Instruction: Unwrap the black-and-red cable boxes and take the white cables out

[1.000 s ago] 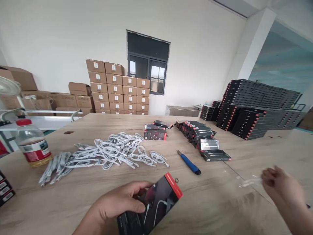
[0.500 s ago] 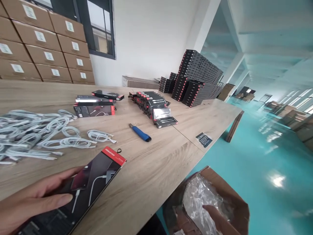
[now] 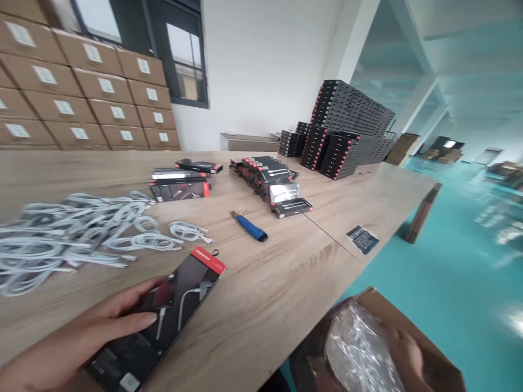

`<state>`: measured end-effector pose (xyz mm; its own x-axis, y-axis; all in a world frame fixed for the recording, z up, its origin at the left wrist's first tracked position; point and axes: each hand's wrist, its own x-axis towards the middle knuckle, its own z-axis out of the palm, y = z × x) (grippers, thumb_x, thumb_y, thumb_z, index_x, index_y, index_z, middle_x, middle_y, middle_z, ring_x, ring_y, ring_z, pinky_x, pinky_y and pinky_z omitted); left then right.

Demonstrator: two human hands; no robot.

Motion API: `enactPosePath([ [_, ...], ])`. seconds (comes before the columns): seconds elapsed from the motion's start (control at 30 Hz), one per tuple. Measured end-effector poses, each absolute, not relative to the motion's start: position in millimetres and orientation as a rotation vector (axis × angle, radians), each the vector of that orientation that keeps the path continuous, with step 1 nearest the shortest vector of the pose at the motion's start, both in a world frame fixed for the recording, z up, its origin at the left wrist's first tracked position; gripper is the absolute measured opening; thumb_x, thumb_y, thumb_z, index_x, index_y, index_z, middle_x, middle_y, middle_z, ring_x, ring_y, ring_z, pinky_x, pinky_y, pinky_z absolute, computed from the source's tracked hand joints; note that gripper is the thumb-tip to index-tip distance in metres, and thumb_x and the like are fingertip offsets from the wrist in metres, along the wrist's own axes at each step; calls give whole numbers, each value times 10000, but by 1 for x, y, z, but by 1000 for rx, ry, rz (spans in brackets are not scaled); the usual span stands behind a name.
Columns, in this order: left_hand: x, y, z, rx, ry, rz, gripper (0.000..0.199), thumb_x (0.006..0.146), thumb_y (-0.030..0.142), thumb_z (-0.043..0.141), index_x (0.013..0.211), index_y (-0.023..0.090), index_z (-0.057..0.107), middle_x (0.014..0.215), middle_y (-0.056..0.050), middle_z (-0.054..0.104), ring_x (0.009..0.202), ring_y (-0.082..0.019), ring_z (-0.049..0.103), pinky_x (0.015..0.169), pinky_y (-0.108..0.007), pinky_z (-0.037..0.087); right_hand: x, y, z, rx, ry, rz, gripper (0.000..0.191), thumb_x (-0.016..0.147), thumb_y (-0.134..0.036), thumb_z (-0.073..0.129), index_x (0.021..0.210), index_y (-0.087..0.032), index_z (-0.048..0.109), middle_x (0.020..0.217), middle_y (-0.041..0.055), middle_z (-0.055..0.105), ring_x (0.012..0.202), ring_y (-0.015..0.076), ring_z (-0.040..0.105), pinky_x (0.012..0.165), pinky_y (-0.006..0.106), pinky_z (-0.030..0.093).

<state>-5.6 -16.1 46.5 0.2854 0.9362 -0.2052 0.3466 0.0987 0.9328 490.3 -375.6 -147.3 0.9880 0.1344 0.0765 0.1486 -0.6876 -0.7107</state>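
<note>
My left hand [image 3: 118,318] is closed around a black cable box [image 3: 163,321] with a red end, held tilted over the table at lower left. A phone and a white charging cable are printed on its face. Low on the right, my right hand [image 3: 408,351] is over an open carton [image 3: 433,337], beside crumpled clear plastic [image 3: 359,345]. Motion smears its fingers, so what they hold does not show. Coiled white cables [image 3: 93,228] lie in a heap left of the box. A blue utility knife [image 3: 250,226] rests on the table beyond it.
Several cable boxes [image 3: 180,190] lie at back left, with a spread row of boxes [image 3: 269,174] in the middle. Tall stacks of black boxes [image 3: 347,125] stand at back right. A printed card [image 3: 362,239] lies near the table's right edge. Brown cartons [image 3: 102,87] are piled behind.
The camera view has turned left, so things on the table sit further right. My right hand has moved up and right at the carton. The left hand still holds the box.
</note>
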Motion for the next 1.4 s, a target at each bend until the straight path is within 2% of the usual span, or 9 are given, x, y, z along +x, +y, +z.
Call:
enactPosePath([
  [0.1, -5, -20, 53, 1292, 1114, 610, 735, 538, 491, 908, 1217, 298, 700, 1243, -1, 746, 1179, -336, 663, 887, -404, 603, 498, -347, -104, -2255, -154, -214, 252, 767, -469, 470, 653, -294, 613, 675, 93, 623, 656, 333, 633, 627, 495, 480],
  [0.23, -1, -20, 58, 1086, 985, 806, 794, 566, 378, 927, 1295, 272, 630, 1131, -18, 775, 928, -254, 736, 717, -290, 595, 456, -268, -19, -1879, -486, -362, 326, 831, -486, 485, 889, -228, 675, 966, 121, 698, 938, 326, 645, 827, 460, 501],
  [0.43, -3, -23, 59, 960, 844, 1108, 764, 581, 298, 919, 1275, 267, 602, 1013, -8, 771, 790, -189, 734, 703, -257, 561, 280, -113, 65, -1411, -1630, 628, 397, 887, -528, 581, 1104, -225, 716, 1007, 75, 740, 925, 236, 674, 811, 337, 531],
  [0.6, -16, -18, 56, 1021, 768, 1384, 656, 630, 349, 876, 1229, 222, 642, 1065, -44, 772, 875, -215, 729, 755, -282, 559, 158, -40, 43, -950, -1799, 1203, 301, 841, -449, 632, 982, -208, 744, 902, 34, 742, 826, 221, 671, 793, 353, 533],
  [0.73, -22, -17, 54, 1245, 826, 1564, 681, 720, 405, 816, 1338, 226, 595, 1351, -100, 666, 1244, -286, 621, 1055, -391, 484, 129, -29, 13, -964, -1657, 781, 176, 854, -312, 598, 910, -206, 728, 860, 47, 718, 797, 224, 647, 742, 338, 523],
  [0.87, -16, -33, 58, 1430, 858, 1706, 997, 754, 428, 809, 1572, 304, 253, 1596, -95, 419, 1469, -276, 396, 1206, -419, 334, 131, -33, 6, -1118, -1815, 342, 214, 826, -200, 580, 977, -203, 731, 906, 94, 710, 786, 248, 669, 699, 348, 535],
  [0.97, -12, -44, 65, 1423, 871, 1756, 1047, 755, 455, 808, 1580, 331, 175, 1572, -95, 443, 1470, -278, 396, 1177, -412, 381, 128, -35, 5, -1186, -1933, 253, 344, 838, -190, 576, 1156, -204, 706, 993, 115, 726, 785, 264, 705, 689, 367, 565],
  [1.2, -22, -49, 79, 1652, 1120, 1769, 709, 746, 383, 816, 1353, 267, 467, 1398, -104, 583, 1304, -298, 562, 1079, -432, 464, 144, -43, -1, -1058, -1960, 459, 611, 792, -141, 599, 1392, -259, 572, 1292, 100, 663, 901, 216, 702, 810, 361, 595],
  [1.4, -22, -48, 76, 2466, 1265, 1447, 639, 814, 277, 727, 1382, 278, 433, 1363, -72, 594, 1305, -279, 528, 1250, -562, 131, 174, -44, 13, -948, -1554, 937, 348, 917, -451, 610, 1162, -225, 712, 1078, 100, 746, 971, 245, 700, 864, 383, 566],
])
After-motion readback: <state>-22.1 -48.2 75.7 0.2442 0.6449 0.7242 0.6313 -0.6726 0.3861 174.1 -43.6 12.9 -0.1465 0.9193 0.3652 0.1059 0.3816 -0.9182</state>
